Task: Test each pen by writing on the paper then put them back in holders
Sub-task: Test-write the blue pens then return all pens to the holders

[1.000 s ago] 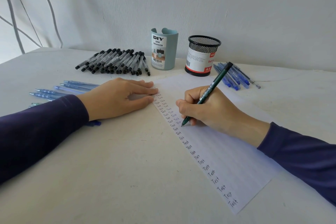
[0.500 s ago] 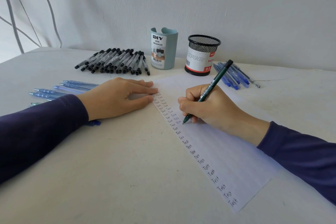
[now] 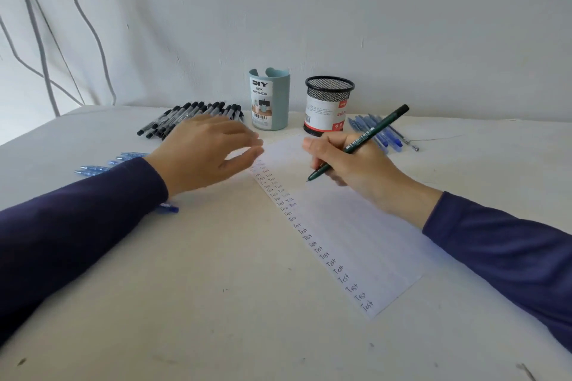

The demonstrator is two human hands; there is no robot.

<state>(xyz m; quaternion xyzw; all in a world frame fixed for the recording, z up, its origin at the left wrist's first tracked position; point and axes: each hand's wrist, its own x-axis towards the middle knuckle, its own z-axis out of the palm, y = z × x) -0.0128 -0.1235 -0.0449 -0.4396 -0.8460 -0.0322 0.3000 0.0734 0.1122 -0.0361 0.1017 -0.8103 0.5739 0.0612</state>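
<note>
White table (image 3: 185, 288) was laid w/ paper (image 3: 356, 235). Pen (image 3: 359, 144) was gripped in R hand (image 3: 349, 164); L hand (image 3: 201, 155) was held slack-fingered over its edge. Sheet, if unpinned, could be dragged by strokes.

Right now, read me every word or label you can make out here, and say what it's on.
"DIY DESK ORGANIZER": label on the light blue holder.
"Test": handwritten repeatedly down the paper.
"Ball P", cut off: mesh holder label.
Print on the green pen and small label text: too small.
</note>
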